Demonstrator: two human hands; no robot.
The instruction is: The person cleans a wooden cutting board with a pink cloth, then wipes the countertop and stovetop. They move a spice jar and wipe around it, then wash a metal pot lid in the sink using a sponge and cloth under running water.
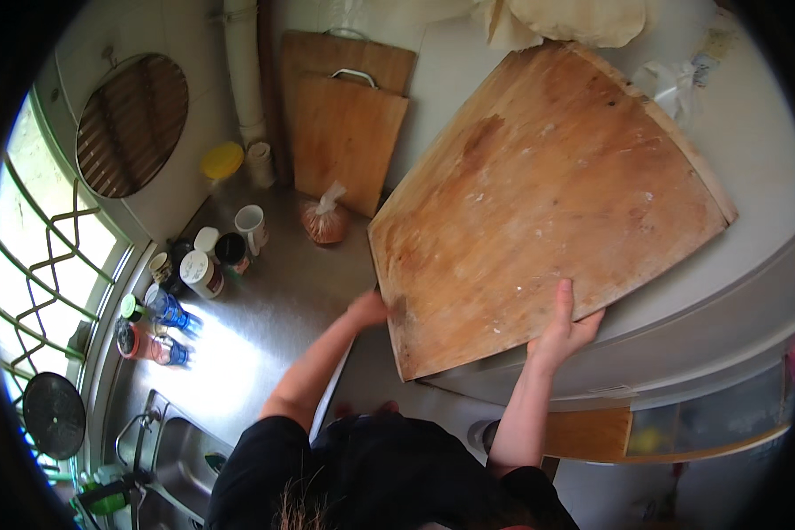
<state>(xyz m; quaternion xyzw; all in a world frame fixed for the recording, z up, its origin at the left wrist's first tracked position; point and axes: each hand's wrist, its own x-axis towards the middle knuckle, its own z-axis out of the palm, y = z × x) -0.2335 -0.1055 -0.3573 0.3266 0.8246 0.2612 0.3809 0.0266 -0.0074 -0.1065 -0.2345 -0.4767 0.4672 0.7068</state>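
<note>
A large wooden board (pixel 503 199), worn and marked with pale specks and dark stains, is tilted in front of me. It has a raised strip along its far right edge. My right hand (pixel 566 331) grips its near edge, thumb on the upper face and fingers underneath. At the board's left edge is my left hand (pixel 370 310), slightly blurred, its fingers out of sight behind the wood. A stainless steel counter (pixel 291 278) lies to the left of the board.
Two cutting boards (pixel 348 132) lean on the wall behind a tied plastic bag (pixel 324 215). A white mug (pixel 251 228), several jars (pixel 202 273) and bottles stand by the barred window (pixel 46 245). A sink (pixel 189 450) is at lower left. A round slatted rack (pixel 132 126) hangs on the wall.
</note>
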